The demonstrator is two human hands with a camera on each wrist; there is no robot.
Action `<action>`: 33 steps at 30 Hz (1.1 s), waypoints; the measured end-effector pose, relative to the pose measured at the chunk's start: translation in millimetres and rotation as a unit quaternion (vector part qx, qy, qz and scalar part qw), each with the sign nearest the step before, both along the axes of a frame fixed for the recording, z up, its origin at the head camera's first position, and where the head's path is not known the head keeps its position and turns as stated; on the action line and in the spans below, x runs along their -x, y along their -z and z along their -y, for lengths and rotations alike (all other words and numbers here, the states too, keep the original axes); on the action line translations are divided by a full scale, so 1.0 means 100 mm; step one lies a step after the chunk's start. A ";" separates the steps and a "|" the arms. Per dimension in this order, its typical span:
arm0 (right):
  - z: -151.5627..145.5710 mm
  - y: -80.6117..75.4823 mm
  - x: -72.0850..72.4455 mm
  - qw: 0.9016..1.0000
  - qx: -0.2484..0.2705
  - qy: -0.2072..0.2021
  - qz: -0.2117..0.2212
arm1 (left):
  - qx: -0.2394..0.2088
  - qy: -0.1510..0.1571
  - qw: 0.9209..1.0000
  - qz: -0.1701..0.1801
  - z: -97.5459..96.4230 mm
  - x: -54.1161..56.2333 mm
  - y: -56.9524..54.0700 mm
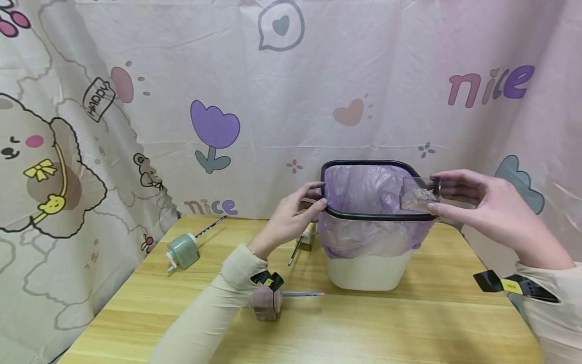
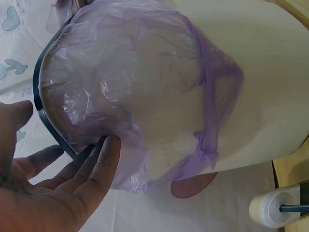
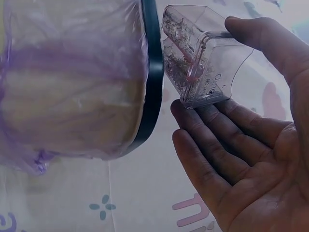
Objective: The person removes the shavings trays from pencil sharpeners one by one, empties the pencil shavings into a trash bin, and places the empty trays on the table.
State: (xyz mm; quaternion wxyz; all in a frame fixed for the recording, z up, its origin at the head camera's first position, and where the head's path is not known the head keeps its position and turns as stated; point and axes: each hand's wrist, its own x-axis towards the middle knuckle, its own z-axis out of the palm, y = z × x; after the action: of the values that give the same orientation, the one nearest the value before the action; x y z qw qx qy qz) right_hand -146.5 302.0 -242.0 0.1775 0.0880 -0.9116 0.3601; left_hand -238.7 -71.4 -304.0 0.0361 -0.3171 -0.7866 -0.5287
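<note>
A white trash bin (image 1: 368,273) with a black rim (image 1: 382,217) stands on the table, lined with a purple translucent bag (image 1: 359,189). My left hand (image 1: 293,215) is at the rim's left side, fingers loosely extended against the bag and rim. My right hand (image 1: 477,202) holds a clear plastic shavings drawer (image 3: 203,58) between thumb and fingertips at the bin's right edge. Pencil shavings (image 1: 423,194) lie inside the drawer, which is tilted and overlaps the bin's opening in the head view.
A green crank pencil sharpener (image 1: 183,251) with a pencil (image 1: 210,226) in it stands at the left. Another sharpener (image 1: 307,237) sits behind the left hand, also with a pencil (image 1: 296,251). A brownish sharpener (image 1: 266,304) with a pencil (image 1: 302,294) is partly behind the left forearm. A printed curtain hangs behind.
</note>
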 end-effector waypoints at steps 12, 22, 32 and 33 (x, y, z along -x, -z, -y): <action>-0.03 -0.07 0.26 0.999 -0.030 -0.002 0.029 | 0.023 -0.019 0.999 -0.018 -0.01 0.00 0.04; -0.01 -0.12 0.37 0.998 -0.066 -0.013 0.010 | 0.011 -0.016 1.000 -0.007 -0.01 0.02 0.06; 0.03 -0.20 0.46 0.994 -0.109 -0.012 -0.005 | -0.009 -0.014 1.000 0.011 -0.04 0.01 0.06; 0.04 -0.21 0.46 0.994 -0.112 -0.014 -0.007 | -0.008 -0.015 1.000 0.012 -0.04 0.01 0.06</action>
State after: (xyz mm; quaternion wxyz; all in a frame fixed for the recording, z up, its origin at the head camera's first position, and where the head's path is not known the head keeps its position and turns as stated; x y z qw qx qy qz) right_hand -192.9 297.6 -221.2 0.1674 0.1228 -0.9437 0.2574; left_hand -239.5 -67.8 -309.7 0.0371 -0.2984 -0.7873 -0.5383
